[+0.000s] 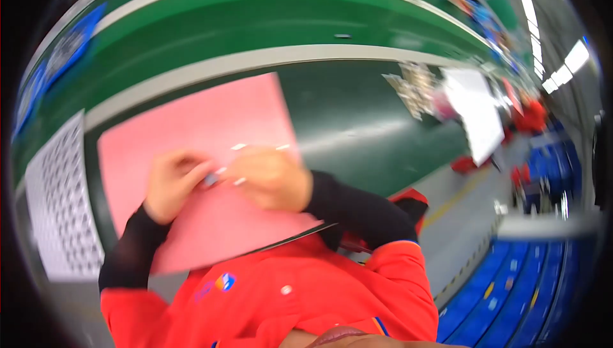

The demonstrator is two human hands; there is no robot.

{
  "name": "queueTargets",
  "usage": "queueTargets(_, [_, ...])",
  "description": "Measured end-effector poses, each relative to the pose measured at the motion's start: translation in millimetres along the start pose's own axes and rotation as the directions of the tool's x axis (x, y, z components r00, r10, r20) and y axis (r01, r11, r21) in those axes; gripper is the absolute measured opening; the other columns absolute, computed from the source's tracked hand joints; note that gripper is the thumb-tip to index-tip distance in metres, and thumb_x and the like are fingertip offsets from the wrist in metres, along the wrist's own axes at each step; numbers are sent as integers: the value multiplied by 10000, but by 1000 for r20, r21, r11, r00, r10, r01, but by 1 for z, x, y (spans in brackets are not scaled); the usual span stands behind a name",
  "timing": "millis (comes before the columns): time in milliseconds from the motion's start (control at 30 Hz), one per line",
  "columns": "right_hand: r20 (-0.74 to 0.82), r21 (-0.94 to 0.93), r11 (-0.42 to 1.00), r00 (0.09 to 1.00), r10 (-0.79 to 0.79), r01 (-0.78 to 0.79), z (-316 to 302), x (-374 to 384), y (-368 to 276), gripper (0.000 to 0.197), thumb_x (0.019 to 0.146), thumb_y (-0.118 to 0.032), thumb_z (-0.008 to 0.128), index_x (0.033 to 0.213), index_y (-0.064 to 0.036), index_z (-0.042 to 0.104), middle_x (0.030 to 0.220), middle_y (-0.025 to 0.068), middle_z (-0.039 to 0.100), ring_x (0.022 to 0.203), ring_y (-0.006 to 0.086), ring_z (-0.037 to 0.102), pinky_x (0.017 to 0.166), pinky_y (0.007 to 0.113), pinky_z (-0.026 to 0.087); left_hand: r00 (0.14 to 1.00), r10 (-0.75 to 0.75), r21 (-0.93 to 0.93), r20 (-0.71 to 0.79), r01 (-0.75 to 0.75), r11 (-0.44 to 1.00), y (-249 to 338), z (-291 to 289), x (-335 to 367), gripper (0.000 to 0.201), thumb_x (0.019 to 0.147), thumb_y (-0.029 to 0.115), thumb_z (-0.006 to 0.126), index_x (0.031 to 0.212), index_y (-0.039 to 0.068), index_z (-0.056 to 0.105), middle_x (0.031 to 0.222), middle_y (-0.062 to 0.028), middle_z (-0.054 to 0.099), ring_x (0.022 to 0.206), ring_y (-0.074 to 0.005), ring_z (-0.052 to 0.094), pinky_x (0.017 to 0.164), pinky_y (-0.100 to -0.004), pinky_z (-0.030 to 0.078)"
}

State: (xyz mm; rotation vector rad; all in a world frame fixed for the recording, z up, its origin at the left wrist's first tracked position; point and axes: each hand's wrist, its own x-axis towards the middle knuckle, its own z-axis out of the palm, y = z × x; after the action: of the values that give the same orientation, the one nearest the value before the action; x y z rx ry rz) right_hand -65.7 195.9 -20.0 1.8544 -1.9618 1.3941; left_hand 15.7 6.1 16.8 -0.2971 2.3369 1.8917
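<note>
My left hand [174, 184] is over a pink sheet [204, 115] on the bench. Thumb and fingers pinch a small grey-blue piece [210, 180], too blurred for its kind to show. Close beside it, my right hand [273, 179] is curled, its fingertips near the same piece. Motion smears those fingers, and I cannot make out what they hold. A small whitish bit [239, 181] shows at the right fingertips. Another pale bit [238, 147] appears just above the right hand; whether it is held or lies on the sheet I cannot tell.
A white sheet with rows of dark marks [64, 201] stands at the left. Toward the right of the dark green bench [357, 112] lie a pile of pale strips [414, 86] and a white sheet [474, 112]. Blue bins [511, 297] fill the lower right. People in red are farther off.
</note>
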Motion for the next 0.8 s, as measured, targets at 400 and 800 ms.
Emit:
queueTargets(400, [121, 99, 971, 971, 207, -219, -11, 21, -18, 88, 764, 27, 601, 843, 5, 633, 691, 68, 614, 584, 212, 558, 789, 351, 475, 1000, -18, -269, 5, 18, 963, -13, 1, -2, 99, 830, 12, 582, 885, -67, 603, 781, -95, 623, 681, -120, 624, 591, -221, 535])
queueTargets(800, [156, 3, 990, 978, 138, -141, -6, 24, -17, 101, 755, 13, 624, 847, -24, 642, 719, 61, 617, 614, 210, 553, 819, 411, 459, 999, 43, -198, 32, -36, 980, -21, 0, 0, 103, 843, 37, 597, 905, -45, 604, 793, -69, 626, 680, -98, 615, 585, -201, 508])
